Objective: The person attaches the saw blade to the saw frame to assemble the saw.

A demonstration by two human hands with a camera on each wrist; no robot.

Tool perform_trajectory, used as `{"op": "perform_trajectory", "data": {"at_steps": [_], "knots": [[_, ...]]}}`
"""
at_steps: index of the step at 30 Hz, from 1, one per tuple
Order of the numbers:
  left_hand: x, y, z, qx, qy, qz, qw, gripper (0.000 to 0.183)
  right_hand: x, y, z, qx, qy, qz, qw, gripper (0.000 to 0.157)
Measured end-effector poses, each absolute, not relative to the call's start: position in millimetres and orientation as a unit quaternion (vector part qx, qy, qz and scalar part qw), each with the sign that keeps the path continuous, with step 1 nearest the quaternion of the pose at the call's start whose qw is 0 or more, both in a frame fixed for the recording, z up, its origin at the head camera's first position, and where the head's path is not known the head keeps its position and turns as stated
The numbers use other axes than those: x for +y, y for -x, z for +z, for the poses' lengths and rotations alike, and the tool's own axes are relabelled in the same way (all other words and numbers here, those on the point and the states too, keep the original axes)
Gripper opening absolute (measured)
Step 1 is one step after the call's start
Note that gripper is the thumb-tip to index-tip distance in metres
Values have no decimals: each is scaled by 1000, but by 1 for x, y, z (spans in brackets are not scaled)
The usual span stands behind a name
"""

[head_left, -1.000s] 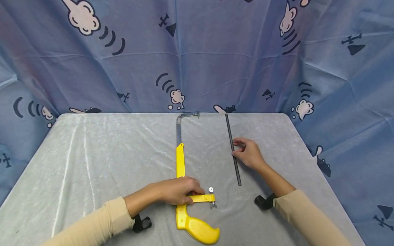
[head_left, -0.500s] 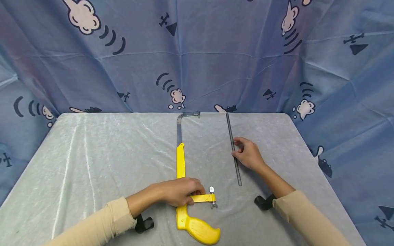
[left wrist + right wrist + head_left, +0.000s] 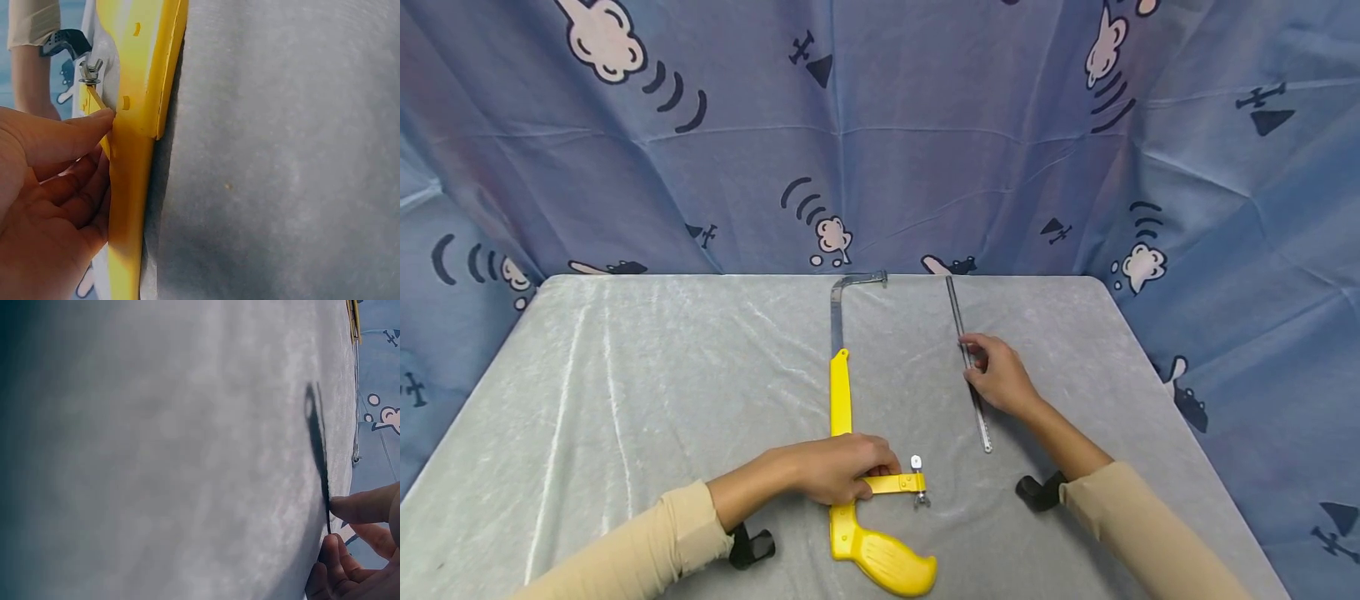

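Observation:
A yellow hacksaw frame lies lengthwise on the table, its pistol handle toward me and its bare metal arm at the far edge. My left hand grips the frame where the short yellow arm with the wing nut branches off; in the left wrist view the thumb presses beside that arm. To the right, my right hand pinches a thin hacksaw blade between thumb and fingers near its middle. In the right wrist view the blade appears nearly edge-on, with a hole shape showing in its shadow.
A grey velvety cloth covers the table. Blue printed curtains hang right behind its far edge and along the sides. Black wrist mounts stick out below both sleeves.
The blade has turned in my right fingers from a dark face to a lighter, silvery one, and its far end has shifted slightly left. The left hand and frame stay put.

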State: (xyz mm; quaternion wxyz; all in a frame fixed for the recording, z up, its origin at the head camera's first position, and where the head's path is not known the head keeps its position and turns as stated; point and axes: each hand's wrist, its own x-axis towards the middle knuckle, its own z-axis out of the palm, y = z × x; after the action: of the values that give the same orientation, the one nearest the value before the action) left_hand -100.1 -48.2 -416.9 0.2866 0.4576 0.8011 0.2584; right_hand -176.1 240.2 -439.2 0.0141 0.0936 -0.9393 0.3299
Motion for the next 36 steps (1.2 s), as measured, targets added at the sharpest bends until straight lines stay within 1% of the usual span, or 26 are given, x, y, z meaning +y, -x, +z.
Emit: {"op": "perform_trajectory", "data": {"at_steps": [14, 19, 24, 27, 30, 33, 36], "knots": [[-50, 100, -418, 800, -457, 262, 287, 31, 234, 184, -436, -935, -79, 347, 11, 54], [-49, 100, -419, 794, -460, 273, 290, 31, 236, 189, -434, -932, -53, 358, 11, 50], [-50, 100, -420, 788, -463, 281, 291, 31, 239, 195, -430, -933, -30, 358, -6, 43], [-50, 101, -421, 786, -465, 285, 292, 31, 240, 198, -427, -932, -7, 362, -36, 38], [-51, 100, -421, 784, -467, 290, 290, 31, 240, 200, -423, -912, 21, 401, -86, 36], [-51, 100, -421, 782, -467, 294, 288, 32, 240, 201, -421, -872, 48, 469, -136, 37], [-51, 101, -421, 781, -464, 299, 292, 31, 240, 200, -421, -838, 61, 517, -165, 39]]}}
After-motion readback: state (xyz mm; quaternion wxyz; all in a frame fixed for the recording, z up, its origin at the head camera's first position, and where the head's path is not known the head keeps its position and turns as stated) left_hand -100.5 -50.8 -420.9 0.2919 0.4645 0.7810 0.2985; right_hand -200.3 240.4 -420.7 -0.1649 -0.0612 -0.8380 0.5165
